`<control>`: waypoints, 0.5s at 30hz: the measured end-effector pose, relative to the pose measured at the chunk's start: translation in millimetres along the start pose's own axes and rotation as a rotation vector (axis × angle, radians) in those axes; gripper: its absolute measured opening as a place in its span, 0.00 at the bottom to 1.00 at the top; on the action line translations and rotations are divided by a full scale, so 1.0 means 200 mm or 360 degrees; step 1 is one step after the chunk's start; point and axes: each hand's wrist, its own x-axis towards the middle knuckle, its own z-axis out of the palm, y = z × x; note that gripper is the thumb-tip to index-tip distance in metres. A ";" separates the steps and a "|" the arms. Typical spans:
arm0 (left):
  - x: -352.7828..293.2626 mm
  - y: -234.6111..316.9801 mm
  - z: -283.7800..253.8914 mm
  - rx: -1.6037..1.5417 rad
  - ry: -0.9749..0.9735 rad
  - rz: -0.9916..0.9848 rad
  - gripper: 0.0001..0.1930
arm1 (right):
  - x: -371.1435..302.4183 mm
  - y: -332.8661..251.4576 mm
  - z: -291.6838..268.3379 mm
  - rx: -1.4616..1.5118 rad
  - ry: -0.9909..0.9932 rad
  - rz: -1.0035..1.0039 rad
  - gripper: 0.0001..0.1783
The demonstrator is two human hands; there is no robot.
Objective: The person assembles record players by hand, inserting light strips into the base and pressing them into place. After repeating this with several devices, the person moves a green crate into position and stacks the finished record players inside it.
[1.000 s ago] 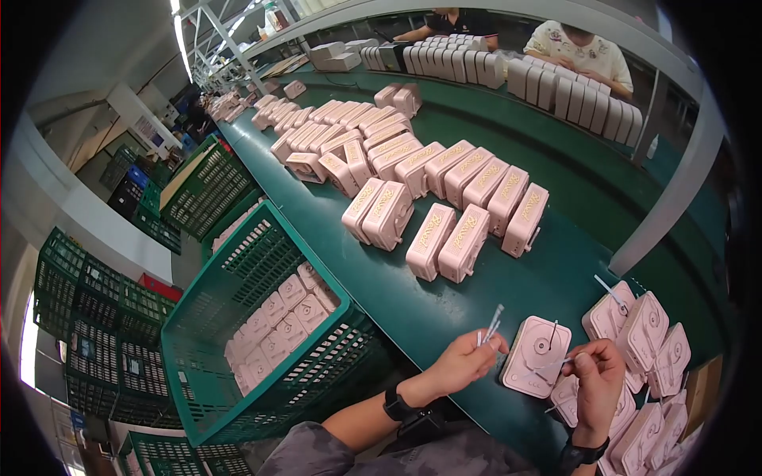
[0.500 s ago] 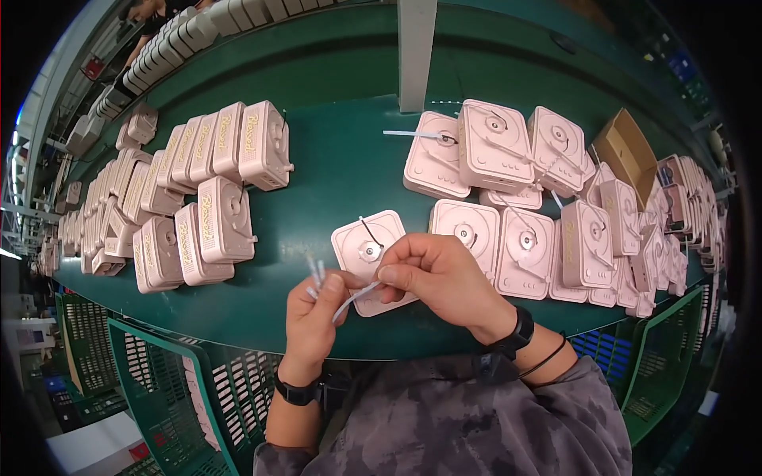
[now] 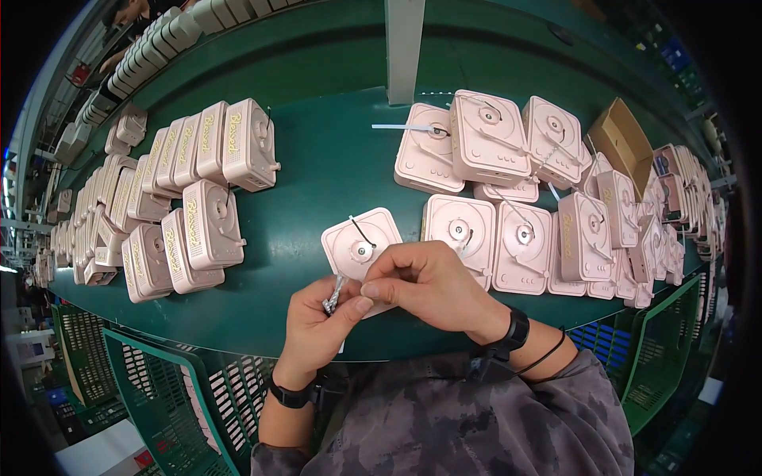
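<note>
A crumpled, silvery pale strip (image 3: 332, 301) is gripped in my left hand (image 3: 311, 333), its upper part poking out between thumb and fingers. My right hand (image 3: 435, 287) is closed in a pinch, its fingertips meeting the left thumb; what lies between them is too small to make out. Just beyond both hands a pink record-player-shaped box (image 3: 340, 250) lies face up on the table, its near part hidden by the hands. A short black wire (image 3: 362, 230) sticks up from its round centre.
The green table (image 3: 305, 214) carries many similar pink boxes, standing in rows at left (image 3: 202, 226) and lying at right (image 3: 524, 246). One has a white strip (image 3: 401, 127) jutting out. A cardboard box (image 3: 623, 147), a post (image 3: 405, 51) and green crates (image 3: 155, 397) surround the work area.
My hands have drawn together. The strip that stretched between them no longer shows there, and a crumpled part now shows in my left hand. The view has shifted slightly.
</note>
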 end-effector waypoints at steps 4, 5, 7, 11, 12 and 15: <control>-0.03 -0.01 -0.01 0.0303 0.0233 0.0190 0.06 | 0.06 -0.03 -0.02 -0.0545 0.0151 -0.0216 0.06; -0.02 -0.02 -0.03 0.0303 0.0236 0.0189 0.06 | 0.08 -0.06 -0.03 -0.0840 0.0294 -0.0407 0.06; 0.02 -0.05 -0.09 0.0062 0.0336 0.0083 0.06 | 0.14 -0.06 -0.04 -0.1130 0.0441 -0.0603 0.06; 0.11 -0.10 -0.13 -0.0007 0.0401 0.0038 0.07 | 0.27 0.03 -0.02 -0.1661 0.0676 -0.0841 0.06; 0.12 -0.10 -0.13 0.0013 0.0410 0.0041 0.07 | 0.27 0.04 -0.01 -0.1628 0.0603 -0.0839 0.06; 0.14 -0.11 -0.14 0.0135 0.0440 0.0116 0.08 | 0.28 0.05 0.00 -0.1561 0.0463 -0.0822 0.06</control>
